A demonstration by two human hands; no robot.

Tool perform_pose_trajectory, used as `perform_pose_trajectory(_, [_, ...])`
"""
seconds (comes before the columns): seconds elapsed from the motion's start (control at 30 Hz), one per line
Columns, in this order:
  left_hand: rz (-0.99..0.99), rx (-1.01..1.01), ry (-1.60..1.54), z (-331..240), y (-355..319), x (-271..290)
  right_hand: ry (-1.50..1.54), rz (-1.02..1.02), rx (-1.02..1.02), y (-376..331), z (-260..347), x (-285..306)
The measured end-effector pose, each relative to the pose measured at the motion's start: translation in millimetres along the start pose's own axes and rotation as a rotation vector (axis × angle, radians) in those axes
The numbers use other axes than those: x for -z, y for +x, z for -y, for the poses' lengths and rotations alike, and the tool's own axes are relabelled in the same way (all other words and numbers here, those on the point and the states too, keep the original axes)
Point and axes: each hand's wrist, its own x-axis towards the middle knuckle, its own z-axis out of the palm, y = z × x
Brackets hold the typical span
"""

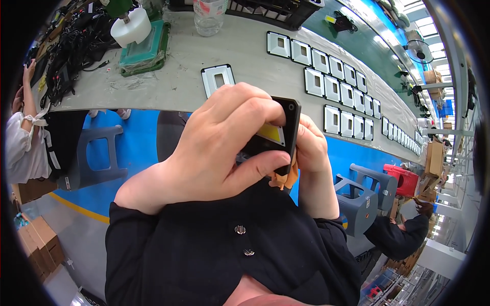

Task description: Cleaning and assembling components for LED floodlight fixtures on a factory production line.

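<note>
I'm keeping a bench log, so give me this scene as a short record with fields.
Left hand: holding dark case with yellow patch
Right hand: at the case's right side, grip partly hidden
Below case: something orange, unclear what
Table: lone pale frame, similar frames in rows, clear bottle, tangled cables
Seating: gray stools
</note>
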Motion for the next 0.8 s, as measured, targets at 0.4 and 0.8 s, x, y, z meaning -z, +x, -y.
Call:
perform_pose_trajectory(0.4, [-0.127, 0.035, -0.172, 8, 2, 9, 0.287, -0.071, 0.064, -1, -11, 5])
perform_pose_trajectory(0.8, [-0.250, 0.108, -0.268, 19, -11, -11, -0.546, -0.532, 0.503, 8, 8, 8])
